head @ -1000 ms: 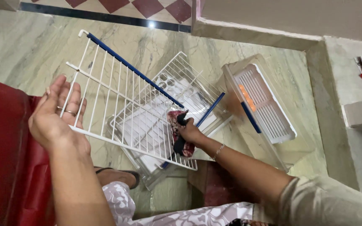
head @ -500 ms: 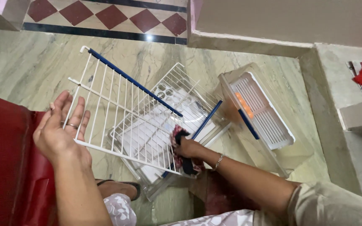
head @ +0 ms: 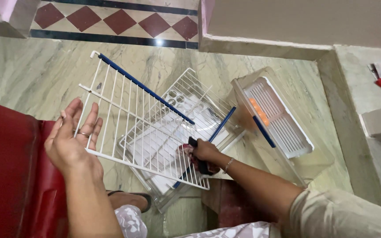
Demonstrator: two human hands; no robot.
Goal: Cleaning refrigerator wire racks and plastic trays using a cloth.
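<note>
Head view, left to right: the left hand point(head: 72, 143), palm open with fingers spread, props the near edge of the white wire shelf point(head: 142, 119), held tilted above the marble floor point(head: 31, 66) and a second rack point(head: 190, 103). The right hand point(head: 204, 150) keeps a closed grip on a dark cloth point(head: 195, 159) pressed against the shelf's lower wires, clear drawer point(head: 278, 119) lying just beside. Wiping appears under way; the adjoining wires call for steady support.

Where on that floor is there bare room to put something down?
Bare marble floor lies between the checkered tile border, the red cushion and the held wire rack. Crowded: under the rack, where another rack and tray lie, beside the clear bin.
</note>
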